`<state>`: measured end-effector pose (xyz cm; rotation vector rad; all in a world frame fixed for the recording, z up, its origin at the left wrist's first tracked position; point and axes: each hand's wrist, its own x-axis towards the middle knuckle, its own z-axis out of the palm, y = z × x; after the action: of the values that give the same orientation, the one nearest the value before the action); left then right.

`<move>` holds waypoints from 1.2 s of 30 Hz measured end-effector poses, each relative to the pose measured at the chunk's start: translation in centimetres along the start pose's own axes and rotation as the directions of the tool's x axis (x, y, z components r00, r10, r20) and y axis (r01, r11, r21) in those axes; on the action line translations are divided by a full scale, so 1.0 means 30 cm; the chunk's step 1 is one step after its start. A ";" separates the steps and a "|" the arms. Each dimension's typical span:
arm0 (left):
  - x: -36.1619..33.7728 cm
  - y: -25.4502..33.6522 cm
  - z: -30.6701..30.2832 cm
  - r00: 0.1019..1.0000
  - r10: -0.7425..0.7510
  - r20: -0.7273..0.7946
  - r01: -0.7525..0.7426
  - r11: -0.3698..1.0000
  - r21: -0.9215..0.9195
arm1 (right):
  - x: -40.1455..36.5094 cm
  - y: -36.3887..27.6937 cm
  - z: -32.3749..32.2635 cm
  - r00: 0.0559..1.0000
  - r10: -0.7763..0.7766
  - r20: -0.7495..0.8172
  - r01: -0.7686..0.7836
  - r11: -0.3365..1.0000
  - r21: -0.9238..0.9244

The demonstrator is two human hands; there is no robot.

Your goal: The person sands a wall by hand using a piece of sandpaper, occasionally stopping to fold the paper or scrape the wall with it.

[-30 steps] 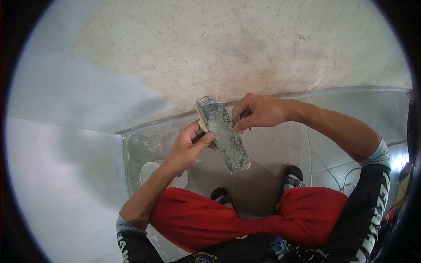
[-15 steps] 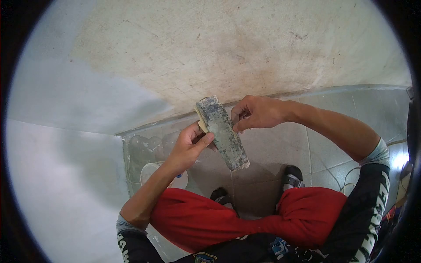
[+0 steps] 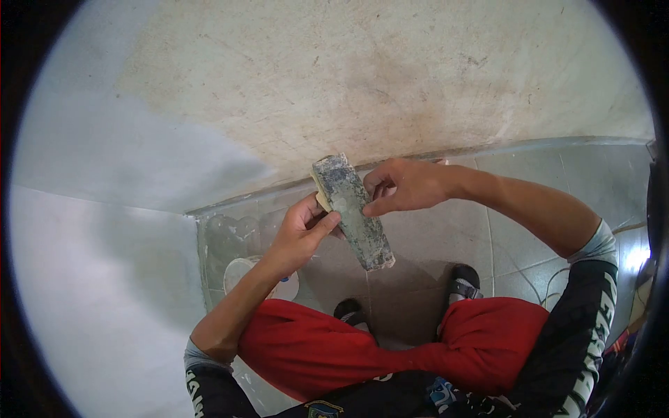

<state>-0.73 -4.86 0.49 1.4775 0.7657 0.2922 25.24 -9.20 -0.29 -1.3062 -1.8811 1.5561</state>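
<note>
A long, narrow sanding block (image 3: 352,216) is held at a slant in front of me, its worn, mottled grey-green face turned up. My left hand (image 3: 301,233) is closed on its left edge, thumb on the face and the other fingers partly hidden underneath. A pale yellowish piece (image 3: 323,201) sticks out along that edge, beside the left fingers. My right hand (image 3: 401,187) is at the opposite edge with its fingers curled. Its thumb tip rests on the block's face.
A stained beige wall (image 3: 390,76) rises ahead, with a smooth white wall (image 3: 90,265) at left. Low at left stands a white bucket (image 3: 240,272), partly behind my forearm. Grey floor tiles (image 3: 446,230) lie below. A cable (image 3: 550,282) runs along the right.
My right hand has shifted slightly left, and its thumb reaches farther onto the block's face. The left hand and the block have hardly moved.
</note>
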 end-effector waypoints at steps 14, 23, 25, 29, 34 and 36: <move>-0.021 0.133 0.068 0.742 0.587 -0.323 -0.172 0.634 0.754 | 0.095 0.127 -0.089 0.098 -0.971 -0.220 0.550 0.237 -0.801; 0.150 0.108 0.197 0.959 -0.222 -0.176 0.107 0.859 -0.500 | 0.085 0.223 -0.128 0.139 -0.954 -0.267 0.608 0.295 -0.737; 0.186 0.038 0.230 0.958 -0.155 -0.242 0.020 0.877 -0.480 | 0.074 0.236 -0.116 0.202 -0.924 -0.324 0.630 0.376 -0.679; 0.242 -0.053 0.346 0.890 0.142 -0.433 -0.274 0.926 -0.259 | 0.052 0.299 -0.159 0.349 -0.837 -0.422 0.611 0.545 -0.575; 0.368 -0.035 0.484 0.879 0.048 -0.474 -0.345 0.750 -0.564 | -0.049 0.298 -0.167 0.551 -0.656 -0.516 0.539 0.751 -0.381; 0.429 -0.043 0.529 0.890 -0.174 -0.421 -0.328 0.396 -0.858 | -0.070 0.299 -0.183 0.513 -0.656 -0.553 0.504 0.752 -0.424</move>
<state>18.23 -9.48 -5.71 0.3171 0.6897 1.0081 34.18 -8.17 -6.14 -0.9394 -1.7205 0.4205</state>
